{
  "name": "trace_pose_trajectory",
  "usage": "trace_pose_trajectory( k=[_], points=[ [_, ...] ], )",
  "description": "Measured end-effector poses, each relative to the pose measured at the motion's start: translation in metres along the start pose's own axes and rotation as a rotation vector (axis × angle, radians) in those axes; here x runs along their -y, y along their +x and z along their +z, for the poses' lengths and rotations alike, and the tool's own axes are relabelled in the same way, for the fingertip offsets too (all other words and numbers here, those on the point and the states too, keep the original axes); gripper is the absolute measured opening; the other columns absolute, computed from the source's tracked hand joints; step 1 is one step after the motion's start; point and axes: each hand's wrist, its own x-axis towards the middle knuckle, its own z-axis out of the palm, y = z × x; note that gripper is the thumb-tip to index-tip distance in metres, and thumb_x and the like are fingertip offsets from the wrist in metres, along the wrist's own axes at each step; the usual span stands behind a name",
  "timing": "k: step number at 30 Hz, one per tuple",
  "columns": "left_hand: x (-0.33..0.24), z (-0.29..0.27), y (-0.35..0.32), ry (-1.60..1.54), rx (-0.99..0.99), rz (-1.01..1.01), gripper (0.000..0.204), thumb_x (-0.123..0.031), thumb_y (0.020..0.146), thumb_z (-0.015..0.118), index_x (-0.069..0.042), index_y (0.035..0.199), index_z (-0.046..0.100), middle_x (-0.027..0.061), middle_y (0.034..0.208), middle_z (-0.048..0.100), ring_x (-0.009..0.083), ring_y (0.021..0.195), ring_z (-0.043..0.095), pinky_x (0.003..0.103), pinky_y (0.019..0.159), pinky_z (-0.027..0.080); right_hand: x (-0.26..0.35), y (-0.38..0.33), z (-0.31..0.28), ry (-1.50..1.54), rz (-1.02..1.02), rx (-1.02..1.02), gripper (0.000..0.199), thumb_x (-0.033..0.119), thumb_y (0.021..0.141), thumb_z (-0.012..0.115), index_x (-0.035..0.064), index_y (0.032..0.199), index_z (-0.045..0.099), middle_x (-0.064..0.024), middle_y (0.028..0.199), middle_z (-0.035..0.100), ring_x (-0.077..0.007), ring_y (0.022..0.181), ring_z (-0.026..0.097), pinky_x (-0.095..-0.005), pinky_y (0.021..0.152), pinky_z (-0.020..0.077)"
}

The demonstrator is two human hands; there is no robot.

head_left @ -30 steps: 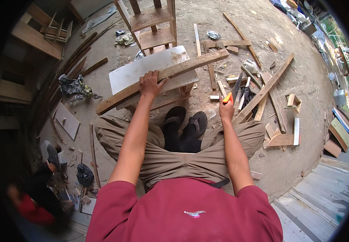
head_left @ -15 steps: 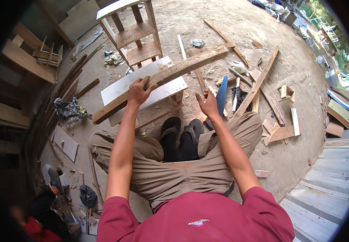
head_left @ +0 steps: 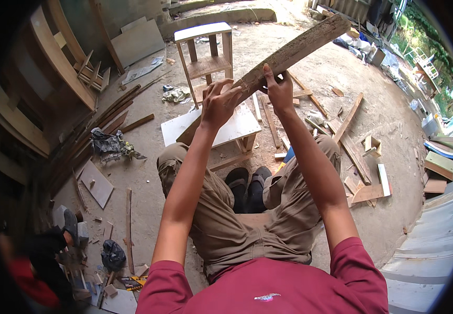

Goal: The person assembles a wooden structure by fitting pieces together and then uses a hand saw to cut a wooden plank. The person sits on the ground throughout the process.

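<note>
A long rough wooden plank (head_left: 305, 44) is held up at a slant, its far end high to the right and its near end low over the white-topped bench (head_left: 244, 123). My left hand (head_left: 219, 102) is closed over the plank's lower half. Farther up, my right hand (head_left: 280, 91) grips its edge, thumb on the near face and the fingers partly hidden behind. Under my right forearm, a bit of the blue saw blade (head_left: 289, 155) shows beside my knee. The bench stands just ahead of my feet, partly covered by the plank and my left hand.
A small wooden shelf frame (head_left: 205, 65) stands behind the bench. Offcuts and long boards (head_left: 353, 152) litter the ground at right. Dark timber strips (head_left: 114, 118) and crumpled plastic (head_left: 112, 144) lie at left. Another person's leg (head_left: 53, 238) shows at lower left.
The plank has been lifted off the bench and tilted, its far end now higher. My right hand, empty before, has taken hold of it. The view has shifted upward.
</note>
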Motion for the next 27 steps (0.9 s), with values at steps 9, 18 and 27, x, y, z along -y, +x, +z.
trace_pose_trajectory(
  k=[9,18,27],
  points=[
    [0.002,-0.027,0.025,-0.406,-0.114,-0.576,0.028,-0.028,0.095,0.067,-0.001,0.087,0.073,0.0101,0.080,0.073,0.0183,0.080,0.068,0.033,0.074,0.051,0.095,0.023,0.018,-0.350,-0.248,0.117,0.054,0.033,0.091,0.074,-0.0065,0.118,0.050,-0.0247,0.096,0.071,-0.0228,0.085,0.074,-0.0300,0.069,0.0572],
    [0.031,-0.013,0.015,-0.645,-0.045,-0.841,0.028,-0.024,0.094,0.066,0.000,0.108,0.068,0.0079,0.099,0.072,0.0126,0.089,0.064,0.029,0.078,0.051,0.052,0.038,0.040,-0.406,-0.466,0.095,0.059,0.031,0.091,0.071,-0.0012,0.127,0.037,-0.0262,0.090,0.070,-0.0399,0.083,0.071,-0.0439,0.070,0.0559],
    [0.084,0.031,0.069,-0.565,0.286,-1.211,0.034,-0.039,0.094,0.065,-0.009,0.108,0.067,0.0034,0.103,0.070,0.0149,0.097,0.062,0.038,0.086,0.049,-0.032,0.049,0.008,-0.229,-0.211,-0.092,0.045,0.023,0.089,0.075,-0.0022,0.112,0.046,-0.0234,0.097,0.069,-0.0310,0.089,0.071,-0.0387,0.072,0.0544]
  ],
)
